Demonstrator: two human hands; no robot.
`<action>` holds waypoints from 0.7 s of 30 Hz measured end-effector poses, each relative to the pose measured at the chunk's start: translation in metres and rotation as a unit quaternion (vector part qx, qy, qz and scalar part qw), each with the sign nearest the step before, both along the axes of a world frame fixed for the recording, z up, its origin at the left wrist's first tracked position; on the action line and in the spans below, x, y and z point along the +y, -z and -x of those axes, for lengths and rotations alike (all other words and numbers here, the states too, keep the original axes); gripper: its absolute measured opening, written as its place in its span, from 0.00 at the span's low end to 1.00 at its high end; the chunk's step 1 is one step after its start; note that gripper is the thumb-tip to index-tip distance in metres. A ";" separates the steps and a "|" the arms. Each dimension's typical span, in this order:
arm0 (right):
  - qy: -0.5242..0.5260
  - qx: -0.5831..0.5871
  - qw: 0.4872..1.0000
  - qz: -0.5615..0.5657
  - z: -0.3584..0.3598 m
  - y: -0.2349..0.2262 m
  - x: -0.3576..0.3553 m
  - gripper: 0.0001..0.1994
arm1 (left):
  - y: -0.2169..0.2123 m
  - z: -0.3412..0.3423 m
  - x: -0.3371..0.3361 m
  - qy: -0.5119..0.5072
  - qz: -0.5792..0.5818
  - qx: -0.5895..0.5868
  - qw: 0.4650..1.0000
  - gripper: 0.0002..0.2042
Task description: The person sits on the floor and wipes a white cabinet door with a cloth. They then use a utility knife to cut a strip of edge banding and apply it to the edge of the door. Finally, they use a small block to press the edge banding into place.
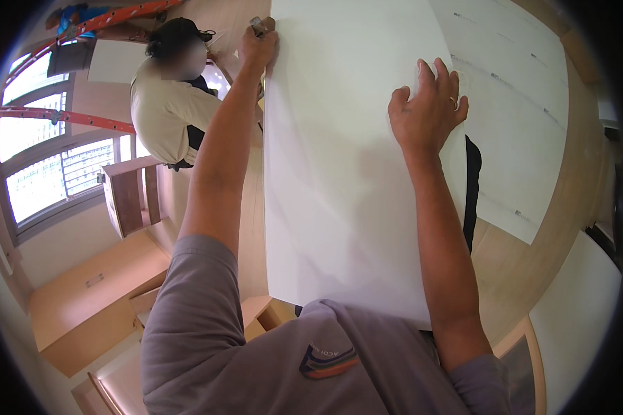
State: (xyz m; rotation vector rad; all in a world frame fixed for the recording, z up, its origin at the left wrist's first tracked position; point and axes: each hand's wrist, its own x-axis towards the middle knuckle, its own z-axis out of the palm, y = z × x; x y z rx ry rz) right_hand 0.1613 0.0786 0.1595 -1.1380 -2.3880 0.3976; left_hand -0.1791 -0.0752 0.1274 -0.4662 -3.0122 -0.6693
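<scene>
A large smooth white panel (346, 187) stretches out in front of me, its near edge close to my body. At its far left edge, my left hand (258, 48) is closed around a small dark and shiny object (257, 28) whose kind I cannot make out. That hand touches or nearly touches the panel's edge. My right hand (428, 114) lies toward the panel's right edge with its fingers spread and a ring on one finger. It grips nothing. A black strip-like thing (472, 187) shows from under the panel's right side.
Another white sheet (519, 111) with printed marks lies to the right. On the left a person (166, 111) in a cap and light shirt bends over. Beyond are an orange ladder (69, 116) and windows (62, 169). Wooden cabinets (100, 297) stand lower left.
</scene>
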 end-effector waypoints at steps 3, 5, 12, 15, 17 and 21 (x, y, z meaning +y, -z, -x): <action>0.001 -0.004 1.000 -0.003 -0.001 0.002 0.002 0.23 | -0.002 -0.012 0.000 0.013 -0.015 0.012 1.000 0.31; -0.002 -0.009 1.000 0.002 -0.001 0.003 0.002 0.23 | -0.004 -0.017 0.001 0.014 -0.025 0.006 1.000 0.31; 0.004 -0.022 0.999 0.024 0.000 -0.001 0.003 0.22 | -0.001 0.001 0.011 0.036 -0.043 0.028 0.998 0.29; -0.003 -0.025 0.999 0.035 0.000 -0.004 0.002 0.22 | -0.002 0.010 0.017 0.023 -0.029 0.019 0.999 0.31; -0.004 -0.018 0.999 0.038 0.000 -0.003 0.001 0.22 | -0.002 0.009 0.019 0.009 -0.007 0.007 1.000 0.34; -0.001 -0.006 1.000 0.029 0.002 0.003 0.004 0.22 | 0.001 0.005 0.029 0.018 -0.005 0.018 1.000 0.31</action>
